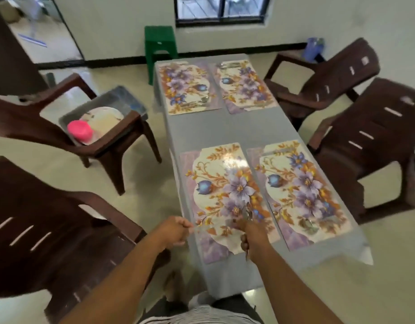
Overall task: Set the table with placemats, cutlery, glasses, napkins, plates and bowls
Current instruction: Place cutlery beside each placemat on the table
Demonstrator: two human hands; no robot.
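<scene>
At the near-left corner of the surface (225,127), cutlery (248,215) is gripped in the right hand (253,235); a piece is pinched by the left hand (176,230). Laying it on the near-left placemat (225,195) comes next, it seems.

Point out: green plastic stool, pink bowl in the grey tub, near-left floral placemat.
Green plastic stool (160,39): head view, on its seat top.
Pink bowl (79,132): head view, on its upturned base.
Near-left floral placemat (221,174): head view, on its cream centre panel.

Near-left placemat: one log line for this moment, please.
step: cutlery | left hand: knife | right hand: cutlery bunch | near-left placemat | plates: bin
</scene>
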